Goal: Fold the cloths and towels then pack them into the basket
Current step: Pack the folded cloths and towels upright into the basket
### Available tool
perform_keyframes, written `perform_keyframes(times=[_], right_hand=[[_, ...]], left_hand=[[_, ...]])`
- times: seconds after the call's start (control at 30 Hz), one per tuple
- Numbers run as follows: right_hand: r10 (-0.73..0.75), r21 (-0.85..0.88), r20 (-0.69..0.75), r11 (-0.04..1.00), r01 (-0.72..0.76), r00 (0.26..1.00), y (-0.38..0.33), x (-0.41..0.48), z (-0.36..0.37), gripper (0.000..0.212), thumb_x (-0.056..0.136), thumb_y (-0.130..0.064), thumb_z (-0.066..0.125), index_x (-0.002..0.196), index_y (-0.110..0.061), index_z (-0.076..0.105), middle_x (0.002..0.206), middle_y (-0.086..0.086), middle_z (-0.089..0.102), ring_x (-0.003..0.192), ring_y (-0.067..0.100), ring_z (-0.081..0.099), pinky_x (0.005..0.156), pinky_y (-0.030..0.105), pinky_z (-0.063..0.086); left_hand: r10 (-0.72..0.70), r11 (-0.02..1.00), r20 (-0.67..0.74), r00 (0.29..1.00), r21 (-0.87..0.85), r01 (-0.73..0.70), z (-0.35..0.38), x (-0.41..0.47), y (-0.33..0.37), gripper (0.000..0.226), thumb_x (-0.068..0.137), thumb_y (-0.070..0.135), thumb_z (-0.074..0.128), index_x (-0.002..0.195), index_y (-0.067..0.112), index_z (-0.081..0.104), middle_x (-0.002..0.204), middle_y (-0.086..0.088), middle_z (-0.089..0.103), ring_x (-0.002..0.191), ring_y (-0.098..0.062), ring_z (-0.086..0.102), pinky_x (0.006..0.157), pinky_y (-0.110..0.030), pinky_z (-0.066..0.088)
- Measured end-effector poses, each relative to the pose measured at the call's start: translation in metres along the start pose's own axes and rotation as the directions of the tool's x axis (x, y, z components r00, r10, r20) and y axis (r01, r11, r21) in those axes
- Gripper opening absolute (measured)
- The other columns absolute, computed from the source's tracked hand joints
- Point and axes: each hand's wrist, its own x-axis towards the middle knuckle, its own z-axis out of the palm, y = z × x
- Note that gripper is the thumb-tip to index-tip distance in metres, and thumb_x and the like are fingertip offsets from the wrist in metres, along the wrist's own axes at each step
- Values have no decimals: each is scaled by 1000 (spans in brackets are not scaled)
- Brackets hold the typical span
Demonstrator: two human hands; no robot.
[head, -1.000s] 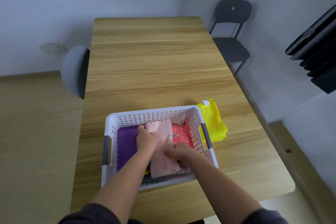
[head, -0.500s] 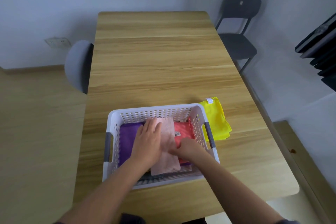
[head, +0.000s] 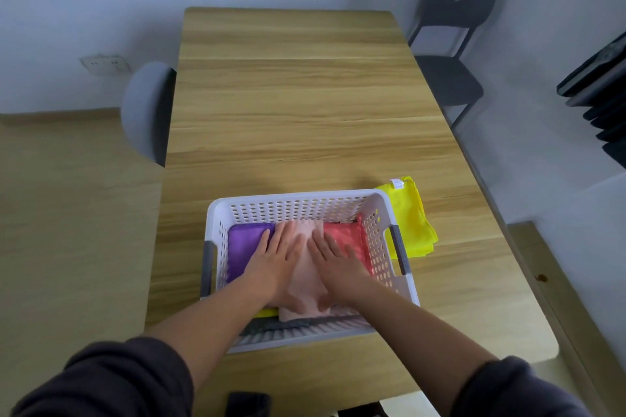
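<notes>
Here, a white plastic basket (head: 298, 198), rectangular, its walls pierced with round holes and its short sides fitted with grey handle strips, sits at the near end of the wood-grain bench (head: 298, 112). Folded cloths lie side by side inside it: a smooth purple cloth (head: 245, 247) at left, a soft pale pink towel (head: 306, 278) in the middle, and a coral-red cloth (head: 345, 235) at right. The left grip (head: 277, 261) and the right grip (head: 338, 261) lie flat on the pink towel, fingers straight and spread, clamped on nothing. A folded bright yellow cloth (head: 411, 217) with a small white tag lies on the bench just beside the basket's right wall. A dark chair (head: 450, 44) stands far right, and a rounded grey chair (head: 145, 112) stands left.
</notes>
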Motion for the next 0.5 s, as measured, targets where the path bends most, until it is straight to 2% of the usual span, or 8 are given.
perform_keyframes(times=[0.2, 0.3, 0.37, 0.4, 0.43, 0.5], right_hand=[[-7, 63, -17, 998, 8, 1000, 4, -1, 3, 122, 74, -40, 76, 149, -11, -17, 155, 6, -26, 145, 29, -15, 114, 54, 5], [8, 154, -49, 988, -1, 999, 12, -14, -3, 119, 76, -38, 74, 148, -9, -16, 155, 8, -26, 144, 29, -16, 117, 48, 5], [-2, 243, -108, 970, 28, 994, 19, -31, -12, 113, 80, -36, 71, 148, -6, -14, 156, 10, -23, 145, 25, -14, 117, 38, 3], [-16, 294, -142, 954, 57, 990, 22, -40, -18, 106, 84, -33, 67, 149, -5, -12, 156, 11, -20, 146, 23, -11, 117, 33, 4], [-20, 348, -172, 934, 79, 985, 25, -50, -24, 96, 88, -29, 62, 150, -5, -7, 157, 10, -16, 147, 20, -6, 116, 30, 9], [6, 426, -272, 898, 115, 962, 35, -67, -35, 79, 92, -21, 55, 151, -7, 4, 159, 7, -5, 146, 15, 8, 113, 28, 15]], left_hand=[[1, 1000, 64, 998, -17, 0, -10, 0, 4, 129, 69, 84, 46, 141, 9, -30, 145, -19, -39, 135, -35, -34, 111, -52, -15], [25, 988, 97, 995, -157, -9, -25, -8, 0, 116, 79, 66, 55, 145, 14, -24, 148, -15, -37, 136, -32, -34, 112, -54, -14], [30, 970, 68, 997, -244, -13, -43, -17, -5, 101, 84, 50, 58, 150, 17, -11, 152, -13, -30, 141, -31, -26, 114, -54, -7], [31, 962, 32, 999, -271, -22, -54, -21, -6, 91, 86, 46, 57, 151, 16, 0, 156, -12, -19, 144, -30, -15, 116, -52, 1], [34, 956, -28, 999, -289, -40, -65, -24, -4, 81, 87, 45, 55, 149, 14, 14, 158, -11, -2, 146, -28, 2, 116, -48, 12], [32, 943, -179, 983, -322, -89, -89, -26, 3, 57, 88, 44, 54, 136, 16, 40, 145, -5, 40, 132, -24, 40, 102, -38, 36]])
